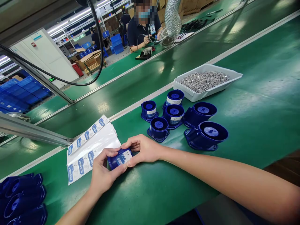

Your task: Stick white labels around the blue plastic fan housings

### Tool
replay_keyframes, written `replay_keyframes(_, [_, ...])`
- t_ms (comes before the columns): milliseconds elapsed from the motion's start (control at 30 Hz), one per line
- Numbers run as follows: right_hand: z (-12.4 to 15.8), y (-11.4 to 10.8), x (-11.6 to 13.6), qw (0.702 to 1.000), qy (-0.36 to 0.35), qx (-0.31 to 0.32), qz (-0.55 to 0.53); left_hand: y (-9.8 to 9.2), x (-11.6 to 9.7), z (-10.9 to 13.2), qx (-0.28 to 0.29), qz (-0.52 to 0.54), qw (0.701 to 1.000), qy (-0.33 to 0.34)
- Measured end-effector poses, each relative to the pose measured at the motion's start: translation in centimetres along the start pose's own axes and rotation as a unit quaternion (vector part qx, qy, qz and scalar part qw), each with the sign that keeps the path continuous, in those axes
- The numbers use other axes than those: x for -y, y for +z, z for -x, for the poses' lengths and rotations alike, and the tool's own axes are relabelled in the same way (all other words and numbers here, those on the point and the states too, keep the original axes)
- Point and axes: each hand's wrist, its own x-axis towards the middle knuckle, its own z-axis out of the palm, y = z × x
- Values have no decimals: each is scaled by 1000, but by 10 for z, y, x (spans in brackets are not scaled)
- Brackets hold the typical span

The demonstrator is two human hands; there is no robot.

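Between my two hands is a round blue plastic housing (114, 162), with a white and blue label (124, 157) on its side facing me. My left hand (104, 170) wraps its left side, the thumb low on the label. From the right, my right hand (142, 150) grips it, its thumb pressed at the label's edge. Sheets of printed labels (82, 164) lie just behind my left hand. To the right and beyond my right hand stand several similar blue housings (159, 125), some with labels on their sides. My fingers partly hide the held housing.
A white tray (194, 95) full of small metal screws or pins sits behind the housings. More blue housings (23, 200) stand at the lower left. A metal post (35, 128) rises at the left. Across the belt, a masked person (142, 28) works beside a flexible duct (172, 18).
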Motion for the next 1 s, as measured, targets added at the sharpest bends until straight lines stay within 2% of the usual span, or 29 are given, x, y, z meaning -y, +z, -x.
replay_keyframes(133, [1,0,0,999,21,-7,-29,4,-5,-1,-7,14,1000,-23])
replay_keyframes(400, [3,0,2,999,17,-4,-37,5,-11,-2,-5,25,997,-68])
replay_keyframes(700, [-1,1,3,996,48,-7,-68,8,-11,2,-22,4,999,-49])
replay_keyframes(1000, [2,1,10,997,69,-13,-31,7,-22,-5,-3,-2,997,-76])
